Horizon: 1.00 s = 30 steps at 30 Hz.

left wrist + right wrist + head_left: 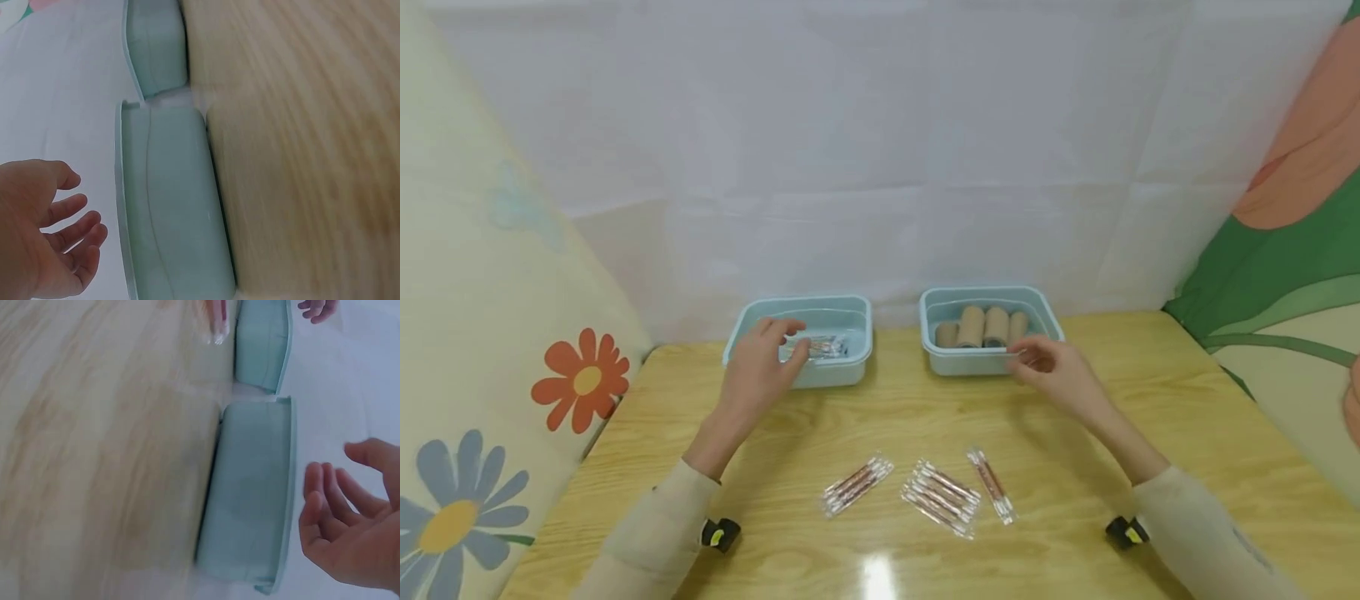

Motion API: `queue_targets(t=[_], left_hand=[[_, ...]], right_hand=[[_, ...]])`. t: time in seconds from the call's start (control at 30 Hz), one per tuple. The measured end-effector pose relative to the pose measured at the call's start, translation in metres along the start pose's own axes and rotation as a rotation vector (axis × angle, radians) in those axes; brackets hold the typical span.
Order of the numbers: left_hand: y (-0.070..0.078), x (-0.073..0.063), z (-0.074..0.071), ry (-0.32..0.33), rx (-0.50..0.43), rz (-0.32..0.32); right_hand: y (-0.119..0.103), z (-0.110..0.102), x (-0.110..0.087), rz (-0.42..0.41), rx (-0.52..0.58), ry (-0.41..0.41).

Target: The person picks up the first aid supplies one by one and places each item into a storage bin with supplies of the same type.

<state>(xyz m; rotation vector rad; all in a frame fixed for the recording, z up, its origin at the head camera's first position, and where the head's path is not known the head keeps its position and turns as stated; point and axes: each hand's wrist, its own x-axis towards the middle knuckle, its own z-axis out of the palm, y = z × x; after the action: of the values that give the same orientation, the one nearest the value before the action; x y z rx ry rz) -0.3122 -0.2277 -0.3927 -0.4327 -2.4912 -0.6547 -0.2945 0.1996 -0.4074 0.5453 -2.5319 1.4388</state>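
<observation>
My left hand [760, 367] hovers over the left light-blue bin [797, 304], fingers loosely bent and nothing between them. Inside that bin lie several small clear-wrapped packets [827, 346], partly hidden by the hand. By the front right corner of the right light-blue bin [970, 362] is my right hand [1063, 375]; the right wrist view shows its relaxed fingers [331, 500] with nothing in them. Several tan rolls [972, 325] fill part of this bin.
On the wooden table [880, 417] nearer me lie wrapped reddish-brown swabs: a left bunch [857, 483], a middle row [940, 497] and a right packet [991, 485]. White cloth [887, 167] hangs behind the bins; printed cloths flank both sides.
</observation>
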Motion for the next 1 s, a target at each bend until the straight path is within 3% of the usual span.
queue_targets(t=[0.1,0.23,0.5,0.8,1.0], left_hand=[[-0.011,-0.001,-0.005,0.024,0.021,-0.021],[-0.028,-0.005,-0.019,0.000,0.048,-0.101],[-0.068,-0.008,-0.041,-0.030,0.022,-0.231],[-0.088,-0.008,-0.040,-0.124,-0.268,-0.408],[-0.089,0.000,-0.039,-0.165,-0.445,-0.569]], right_hand=[[-0.006,0.006,-0.005,-0.024,-0.080,-0.135],[-0.013,0.015,-0.010,-0.075,-0.138,-0.291],[-0.022,0.026,-0.015,-0.134,-0.179,-0.439],[-0.028,0.030,-0.024,-0.013,-0.247,-0.589],[-0.030,0.033,-0.027,0.037,-0.313,-0.618]])
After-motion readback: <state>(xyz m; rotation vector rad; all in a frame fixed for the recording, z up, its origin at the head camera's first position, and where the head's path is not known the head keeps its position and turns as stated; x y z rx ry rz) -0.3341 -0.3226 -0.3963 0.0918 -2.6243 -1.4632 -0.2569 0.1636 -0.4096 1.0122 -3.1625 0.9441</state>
